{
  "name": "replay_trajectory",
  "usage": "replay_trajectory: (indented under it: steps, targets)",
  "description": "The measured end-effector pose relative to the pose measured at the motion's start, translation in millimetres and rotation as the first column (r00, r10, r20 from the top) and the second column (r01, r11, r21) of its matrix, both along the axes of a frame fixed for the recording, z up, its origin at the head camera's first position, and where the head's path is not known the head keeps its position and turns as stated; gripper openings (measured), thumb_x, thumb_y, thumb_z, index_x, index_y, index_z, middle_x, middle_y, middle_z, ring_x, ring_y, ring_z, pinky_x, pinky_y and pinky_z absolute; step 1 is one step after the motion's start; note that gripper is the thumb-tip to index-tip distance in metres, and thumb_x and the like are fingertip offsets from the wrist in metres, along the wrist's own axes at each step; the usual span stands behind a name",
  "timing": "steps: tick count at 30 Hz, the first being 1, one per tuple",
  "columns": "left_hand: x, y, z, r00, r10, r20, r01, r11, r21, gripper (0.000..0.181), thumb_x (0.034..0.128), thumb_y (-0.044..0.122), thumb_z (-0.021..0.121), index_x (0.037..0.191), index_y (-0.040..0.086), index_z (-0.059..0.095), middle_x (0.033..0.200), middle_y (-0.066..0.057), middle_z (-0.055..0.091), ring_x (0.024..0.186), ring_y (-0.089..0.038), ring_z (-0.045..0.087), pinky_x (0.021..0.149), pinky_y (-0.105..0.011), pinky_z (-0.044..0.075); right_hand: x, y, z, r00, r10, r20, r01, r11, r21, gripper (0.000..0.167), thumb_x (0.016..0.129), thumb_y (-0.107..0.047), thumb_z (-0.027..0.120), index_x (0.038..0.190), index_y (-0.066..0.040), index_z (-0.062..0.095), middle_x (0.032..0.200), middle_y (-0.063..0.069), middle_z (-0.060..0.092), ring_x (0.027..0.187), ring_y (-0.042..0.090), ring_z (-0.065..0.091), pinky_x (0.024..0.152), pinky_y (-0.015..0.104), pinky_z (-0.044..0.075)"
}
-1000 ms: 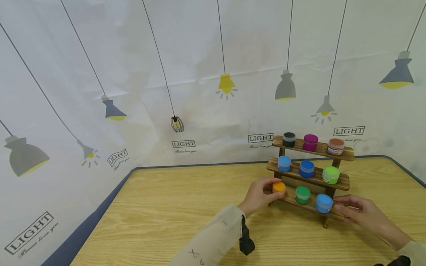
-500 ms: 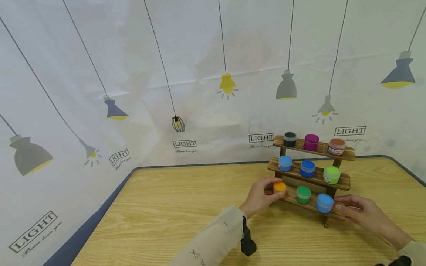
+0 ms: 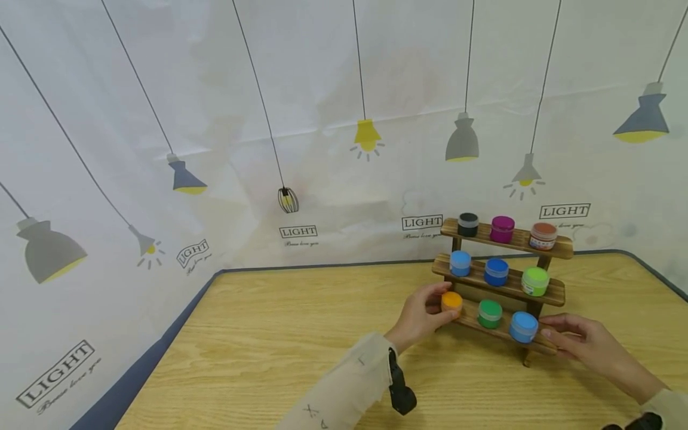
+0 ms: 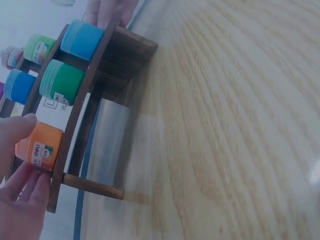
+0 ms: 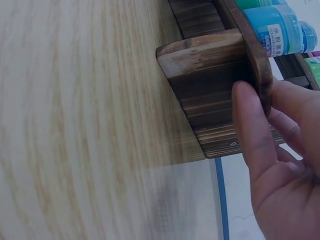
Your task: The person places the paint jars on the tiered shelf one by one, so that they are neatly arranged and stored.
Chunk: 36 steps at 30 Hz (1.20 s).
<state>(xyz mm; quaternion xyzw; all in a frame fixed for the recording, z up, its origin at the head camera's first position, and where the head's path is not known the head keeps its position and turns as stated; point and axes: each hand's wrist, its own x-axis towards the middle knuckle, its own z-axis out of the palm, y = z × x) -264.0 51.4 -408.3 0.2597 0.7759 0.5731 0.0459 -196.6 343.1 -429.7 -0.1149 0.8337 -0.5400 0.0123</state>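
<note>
A three-tier wooden display stand stands on the table, with three small paint jars on each shelf. At the left end of the bottom shelf, my left hand holds the orange paint jar between thumb and fingers. The jar's label shows in the left wrist view. My right hand pinches the right end of the same shelf; in the right wrist view its thumb presses under the board. The green jar and the light blue jar sit between the hands.
The middle shelf carries light blue, dark blue and lime jars. Black, magenta and red-brown jars stand on top. Behind the wooden table rises a white lamp-printed backdrop.
The left index finger has risen slightly at the back of the orange jar. The right hand, stand and jars are practically still; the view has shifted slightly.
</note>
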Motion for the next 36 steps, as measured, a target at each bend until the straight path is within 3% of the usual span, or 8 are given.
replay_trajectory:
  steps: [8, 15, 19, 26, 29, 30, 32, 36]
  targets:
    - [6.3, -8.1, -3.4, 0.993, 0.086, 0.084, -0.093, 0.993, 0.077, 0.045, 0.0787, 0.016, 0.068, 0.121, 0.017, 0.053, 0.114, 0.002, 0.053, 0.1, -0.012, 0.051, 0.08, -0.02, 0.044, 2.1, -0.1, 1.5, 0.999, -0.008, -0.047, 0.009, 1.0, 0.029, 0.019, 0.093, -0.011, 0.047, 0.109, -0.01, 0.056, 0.092, -0.026, 0.054, 0.08, -0.001, 0.058, 0.061, 0.03, 0.052]
    - [7.0, -31.6, -10.6, 0.992, 0.123, 0.042, -0.125, 0.99, 0.064, 0.038, 0.0826, 0.018, 0.064, 0.119, 0.02, 0.054, 0.114, 0.002, 0.054, 0.106, -0.018, 0.048, 0.087, -0.032, 0.041, 6.6, 3.3, 2.3, 0.997, -0.028, -0.066, 0.032, 0.998, 0.053, 0.03, 0.094, -0.011, 0.045, 0.113, 0.01, 0.049, 0.093, -0.025, 0.054, 0.079, 0.001, 0.059, 0.062, 0.03, 0.052]
    - [4.6, -48.2, -11.4, 0.991, 0.133, 0.024, -0.133, 0.991, 0.03, 0.036, 0.084, 0.018, 0.062, 0.119, 0.018, 0.054, 0.113, 0.002, 0.055, 0.107, -0.024, 0.048, 0.086, -0.034, 0.042, 11.9, 7.7, 5.8, 0.989, -0.097, -0.112, 0.113, 0.982, 0.149, 0.037, 0.093, -0.015, 0.046, 0.115, 0.015, 0.046, 0.098, -0.014, 0.057, 0.079, -0.003, 0.056, 0.063, 0.027, 0.051]
    - [19.4, -83.7, 17.5, 0.987, 0.157, -0.019, -0.156, 0.988, 0.013, 0.033, 0.0853, 0.01, 0.059, 0.118, 0.004, 0.054, 0.111, -0.015, 0.055, 0.105, -0.033, 0.048, 0.083, -0.039, 0.043, 11.6, 30.9, -3.6, 0.951, -0.221, -0.215, 0.269, 0.935, 0.229, 0.033, 0.092, -0.023, 0.049, 0.116, -0.001, 0.052, 0.096, -0.01, 0.059, 0.075, -0.005, 0.056, 0.058, 0.026, 0.051]
    - [20.4, -101.4, 23.1, 0.984, 0.178, -0.029, -0.178, 0.984, 0.015, 0.03, 0.0857, 0.007, 0.058, 0.115, 0.0, 0.055, 0.108, -0.019, 0.056, 0.101, -0.034, 0.051, 0.081, -0.039, 0.044, 19.0, 21.6, 15.1, 0.929, -0.256, -0.267, 0.319, 0.921, 0.224, 0.028, 0.091, -0.02, 0.05, 0.111, -0.001, 0.054, 0.089, -0.008, 0.062, 0.071, -0.003, 0.057, 0.056, 0.024, 0.051]
    - [19.7, -107.0, 24.4, 0.981, 0.192, -0.031, -0.191, 0.981, 0.014, 0.03, 0.0857, 0.007, 0.058, 0.114, 0.0, 0.056, 0.107, -0.019, 0.057, 0.099, -0.033, 0.052, 0.08, -0.038, 0.045, 21.3, 16.4, 22.2, 0.923, -0.26, -0.284, 0.326, 0.921, 0.216, 0.027, 0.091, -0.02, 0.05, 0.11, -0.002, 0.055, 0.085, -0.015, 0.061, 0.071, -0.004, 0.057, 0.055, 0.023, 0.05]
    - [18.1, -117.7, 27.4, 0.975, 0.221, -0.039, -0.22, 0.975, 0.019, 0.028, 0.0857, 0.006, 0.057, 0.112, -0.002, 0.057, 0.104, -0.019, 0.058, 0.096, -0.031, 0.054, 0.078, -0.036, 0.046, 27.1, -0.5, 42.9, 0.923, -0.232, -0.306, 0.303, 0.93, 0.21, 0.029, 0.091, -0.016, 0.05, 0.109, 0.007, 0.054, 0.084, -0.017, 0.06, 0.07, -0.004, 0.057, 0.056, 0.021, 0.049]
    - [12.8, -137.6, 33.4, 0.956, 0.288, -0.047, -0.286, 0.957, 0.056, 0.025, 0.0858, 0.006, 0.057, 0.11, -0.003, 0.058, 0.102, -0.02, 0.06, 0.095, -0.03, 0.055, 0.079, -0.037, 0.046, 23.1, -33.2, 66.4, 0.931, -0.143, -0.335, 0.208, 0.964, 0.166, 0.026, 0.09, -0.013, 0.052, 0.108, 0.005, 0.055, 0.088, -0.024, 0.057, 0.074, -0.002, 0.058, 0.058, 0.022, 0.05]
